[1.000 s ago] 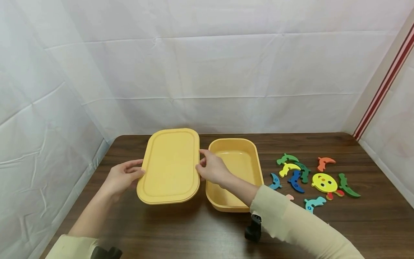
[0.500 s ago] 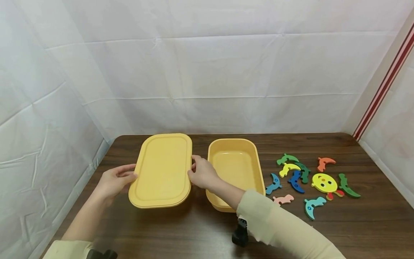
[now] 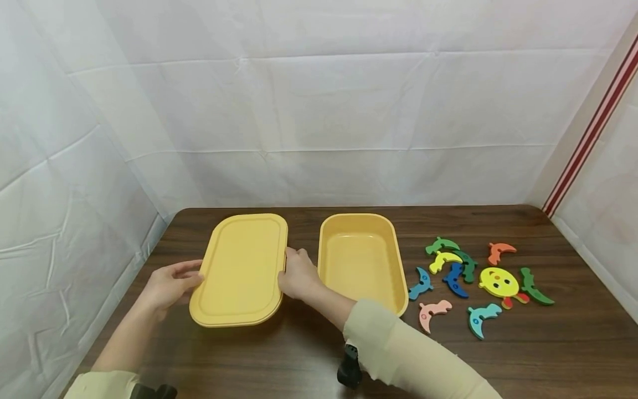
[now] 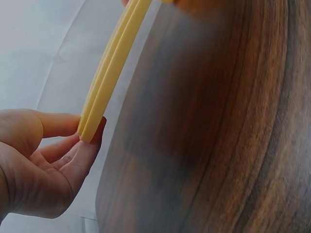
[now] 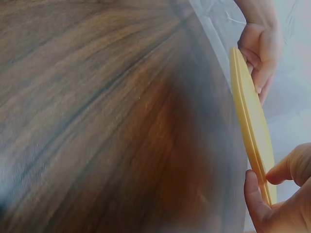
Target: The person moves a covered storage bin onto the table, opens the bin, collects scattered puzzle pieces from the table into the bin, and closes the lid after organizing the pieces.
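A flat yellow lid (image 3: 239,271) with rounded corners is held up over the left part of the table. My left hand (image 3: 166,285) pinches its left edge, thumb on one face and fingers on the other, as the left wrist view shows of the lid (image 4: 112,73). At the opposite edge my right hand (image 3: 301,277) grips the lid between thumb and fingers; in the right wrist view both hands are on the lid (image 5: 255,121). Just right of the right hand stands a yellow box (image 3: 361,266), uncovered, with nothing inside.
Several flat colourful animal-like pieces lie at the right, among them a pink piece (image 3: 433,313), a blue piece (image 3: 454,280) and an orange piece (image 3: 500,252). A yellow round face piece (image 3: 500,282) lies among them. White cloth (image 3: 319,111) hangs behind the brown table (image 3: 279,366).
Both hands have carried the lid left and a little lower and nearer, away from the box. The right forearm has moved left too, uncovering more of the box and the pink piece.
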Demonstrator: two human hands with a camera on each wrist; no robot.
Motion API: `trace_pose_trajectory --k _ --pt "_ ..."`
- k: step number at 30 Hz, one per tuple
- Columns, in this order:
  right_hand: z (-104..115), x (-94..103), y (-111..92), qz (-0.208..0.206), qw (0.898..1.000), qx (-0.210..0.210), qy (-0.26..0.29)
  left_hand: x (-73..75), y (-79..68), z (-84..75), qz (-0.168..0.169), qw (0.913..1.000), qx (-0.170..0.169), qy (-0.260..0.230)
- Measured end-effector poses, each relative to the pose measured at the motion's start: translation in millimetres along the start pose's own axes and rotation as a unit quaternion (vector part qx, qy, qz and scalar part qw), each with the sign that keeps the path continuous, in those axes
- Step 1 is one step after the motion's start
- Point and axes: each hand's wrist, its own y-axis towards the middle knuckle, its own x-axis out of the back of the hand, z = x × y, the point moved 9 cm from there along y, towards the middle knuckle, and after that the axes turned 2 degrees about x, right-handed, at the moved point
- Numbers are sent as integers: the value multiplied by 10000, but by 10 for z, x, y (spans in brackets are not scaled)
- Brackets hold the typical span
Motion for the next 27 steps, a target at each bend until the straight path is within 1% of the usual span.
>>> trace_pose_trajectory --k 5,8,14,20,27 --pt "-42 -118 -6 80 9997 -251 2 8 36 92 -49 9999 47 156" --pt "-58 -174 -29 125 9994 -323 14 1 54 152 -58 9997 91 236" --pt "-70 -255 -79 160 9992 -362 -32 -18 80 221 -108 9994 96 304" --pt "-100 -325 -108 164 9990 -405 -94 -48 116 306 -145 9992 190 329" --pt "-148 -434 -129 325 9985 -446 -7 -63 142 358 -227 9983 218 488"
